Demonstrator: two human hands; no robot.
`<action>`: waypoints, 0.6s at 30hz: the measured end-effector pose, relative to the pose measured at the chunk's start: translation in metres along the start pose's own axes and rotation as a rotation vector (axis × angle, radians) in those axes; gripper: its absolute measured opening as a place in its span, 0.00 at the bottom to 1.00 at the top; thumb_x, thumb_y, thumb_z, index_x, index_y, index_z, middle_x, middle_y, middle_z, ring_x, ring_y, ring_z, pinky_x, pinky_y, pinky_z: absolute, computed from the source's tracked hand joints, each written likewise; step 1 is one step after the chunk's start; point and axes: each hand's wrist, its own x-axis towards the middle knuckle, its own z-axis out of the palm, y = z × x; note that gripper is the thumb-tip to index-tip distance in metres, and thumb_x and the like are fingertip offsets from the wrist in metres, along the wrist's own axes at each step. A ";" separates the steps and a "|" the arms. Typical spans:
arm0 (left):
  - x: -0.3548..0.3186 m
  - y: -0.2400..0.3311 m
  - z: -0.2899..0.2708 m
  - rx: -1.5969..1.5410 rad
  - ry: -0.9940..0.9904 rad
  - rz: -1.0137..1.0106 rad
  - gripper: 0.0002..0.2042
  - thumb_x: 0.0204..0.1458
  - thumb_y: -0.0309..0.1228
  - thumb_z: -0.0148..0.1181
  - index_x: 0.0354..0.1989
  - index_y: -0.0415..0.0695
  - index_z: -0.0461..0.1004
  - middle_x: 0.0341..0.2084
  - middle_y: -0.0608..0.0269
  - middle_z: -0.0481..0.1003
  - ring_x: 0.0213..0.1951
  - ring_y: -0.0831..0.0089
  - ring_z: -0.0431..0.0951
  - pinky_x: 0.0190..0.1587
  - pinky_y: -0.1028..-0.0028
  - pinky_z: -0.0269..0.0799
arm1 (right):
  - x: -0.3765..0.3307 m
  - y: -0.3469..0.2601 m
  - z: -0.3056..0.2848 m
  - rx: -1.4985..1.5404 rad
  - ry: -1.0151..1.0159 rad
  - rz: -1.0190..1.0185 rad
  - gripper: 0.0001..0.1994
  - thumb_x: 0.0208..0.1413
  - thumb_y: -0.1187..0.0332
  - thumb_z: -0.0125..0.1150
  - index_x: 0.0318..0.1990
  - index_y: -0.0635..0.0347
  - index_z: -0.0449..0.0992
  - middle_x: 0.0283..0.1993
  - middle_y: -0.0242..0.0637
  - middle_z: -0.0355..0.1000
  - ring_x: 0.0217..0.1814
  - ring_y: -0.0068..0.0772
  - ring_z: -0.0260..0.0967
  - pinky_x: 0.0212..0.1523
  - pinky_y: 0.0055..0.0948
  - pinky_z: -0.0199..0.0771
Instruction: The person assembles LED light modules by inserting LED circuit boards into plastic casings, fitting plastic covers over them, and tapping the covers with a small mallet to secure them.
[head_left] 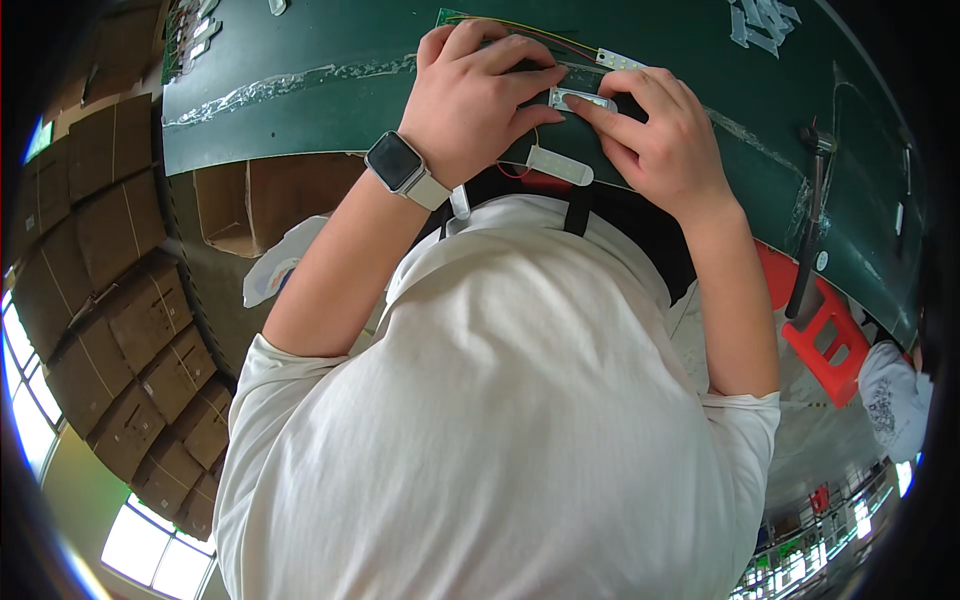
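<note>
A small white-and-silver light strip point(598, 101) lies on the green table between my hands. My left hand point(478, 75), with a watch at the wrist, has its thumb and a bent finger on either side of the strip's left end. The index finger of my right hand point(660, 130) presses on the strip's face, its other fingers curled. Nearer me, a white light board point(560, 166) with thin red and yellow wires hangs at the table edge. Beyond my hands is another white light board point(618, 61); wires run from it toward a green circuit board point(450, 17), partly covered by my left hand.
On the green table point(300, 120), small white pieces point(762, 22) lie far right and a hammer point(812, 220) at the right edge. Several circuit boards point(190, 40) sit far left. Stacked cartons point(120, 280) stand left, a red stool point(828, 340) right, beside another person's sleeve point(893, 400).
</note>
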 end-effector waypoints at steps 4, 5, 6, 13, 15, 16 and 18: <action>0.000 0.002 -0.004 0.068 0.007 0.015 0.20 0.46 0.50 0.75 0.49 0.64 0.88 0.49 0.85 0.80 0.54 0.70 0.73 0.60 0.61 0.63 | 0.001 0.000 -0.001 0.004 0.006 -0.009 0.20 0.47 0.72 0.74 0.50 0.40 0.88 0.45 0.24 0.73 0.49 0.32 0.73 0.45 0.35 0.75; 0.001 0.003 -0.006 0.096 0.012 0.022 0.20 0.46 0.52 0.75 0.49 0.65 0.88 0.48 0.86 0.80 0.52 0.70 0.73 0.59 0.61 0.62 | 0.002 -0.001 -0.001 0.003 0.004 -0.008 0.20 0.47 0.72 0.74 0.50 0.40 0.88 0.45 0.24 0.73 0.49 0.33 0.73 0.45 0.35 0.75; 0.002 0.004 -0.008 0.123 0.016 0.029 0.20 0.46 0.53 0.74 0.49 0.66 0.88 0.48 0.86 0.79 0.51 0.71 0.72 0.58 0.61 0.62 | 0.002 -0.001 -0.002 0.004 0.003 -0.010 0.20 0.47 0.72 0.74 0.50 0.40 0.88 0.45 0.24 0.73 0.49 0.33 0.73 0.45 0.35 0.75; 0.004 0.001 -0.020 -0.093 -0.221 -0.138 0.20 0.48 0.52 0.75 0.50 0.66 0.88 0.67 0.65 0.71 0.72 0.49 0.61 0.70 0.21 0.40 | 0.002 -0.001 -0.002 0.006 0.002 -0.017 0.19 0.47 0.73 0.74 0.49 0.42 0.88 0.45 0.25 0.73 0.49 0.33 0.73 0.45 0.35 0.76; 0.004 0.003 -0.019 -0.038 -0.113 -0.128 0.19 0.46 0.51 0.76 0.48 0.65 0.89 0.65 0.65 0.71 0.68 0.51 0.64 0.71 0.25 0.43 | 0.003 0.000 -0.003 0.007 0.003 -0.019 0.19 0.47 0.73 0.74 0.49 0.42 0.88 0.45 0.25 0.73 0.49 0.33 0.73 0.45 0.35 0.76; 0.004 0.004 -0.020 -0.038 -0.113 -0.129 0.19 0.46 0.51 0.76 0.48 0.65 0.89 0.65 0.65 0.71 0.68 0.51 0.64 0.71 0.25 0.43 | 0.003 -0.001 -0.003 0.008 0.002 -0.019 0.19 0.47 0.73 0.74 0.49 0.42 0.88 0.45 0.25 0.74 0.49 0.33 0.73 0.45 0.35 0.76; 0.005 0.005 -0.023 0.045 -0.124 -0.114 0.20 0.46 0.53 0.76 0.49 0.67 0.88 0.68 0.65 0.69 0.70 0.49 0.62 0.71 0.24 0.42 | 0.003 -0.001 -0.003 0.007 0.001 -0.017 0.19 0.47 0.73 0.74 0.48 0.42 0.88 0.45 0.26 0.74 0.49 0.33 0.73 0.45 0.35 0.76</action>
